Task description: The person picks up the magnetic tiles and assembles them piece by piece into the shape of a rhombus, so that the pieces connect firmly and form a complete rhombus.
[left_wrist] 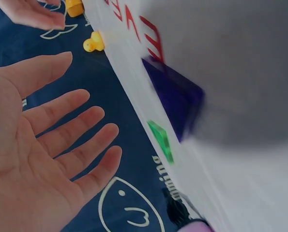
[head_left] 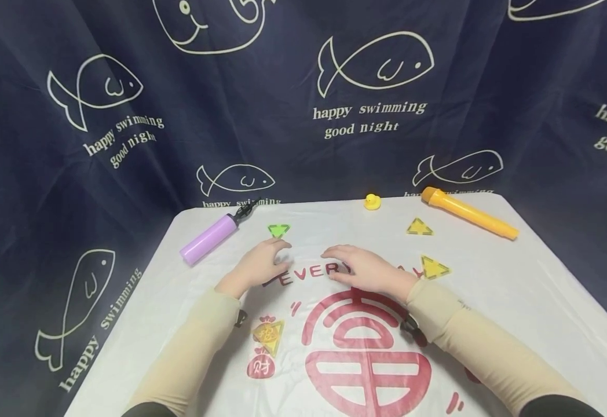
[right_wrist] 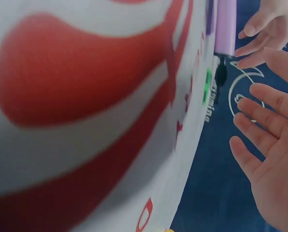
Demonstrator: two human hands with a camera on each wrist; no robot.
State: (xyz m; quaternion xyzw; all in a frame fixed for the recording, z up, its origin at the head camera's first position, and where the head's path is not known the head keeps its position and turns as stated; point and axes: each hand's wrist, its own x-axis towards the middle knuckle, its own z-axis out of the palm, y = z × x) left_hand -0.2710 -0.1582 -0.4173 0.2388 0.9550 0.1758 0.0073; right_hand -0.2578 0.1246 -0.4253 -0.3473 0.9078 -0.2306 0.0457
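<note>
My left hand hovers over the table with its fingers loosely extended, holding nothing. Under it lies a dark blue-purple triangular tile, mostly covered by the hand in the head view. Just beyond those fingertips is a green triangular tile. Across from it, my right hand hovers over the red lettering, palm facing inward and fingers relaxed, also without anything in it. A yellow triangular tile sits beside the right wrist, and another yellow tile lies farther back. One more yellow tile rests nearer me, right of the left forearm.
A purple hand pump with a black end lies at the back left of the white table. Along the back edge sit a small yellow rubber duck and an orange microphone-shaped stick. A dark fish-print curtain hangs behind.
</note>
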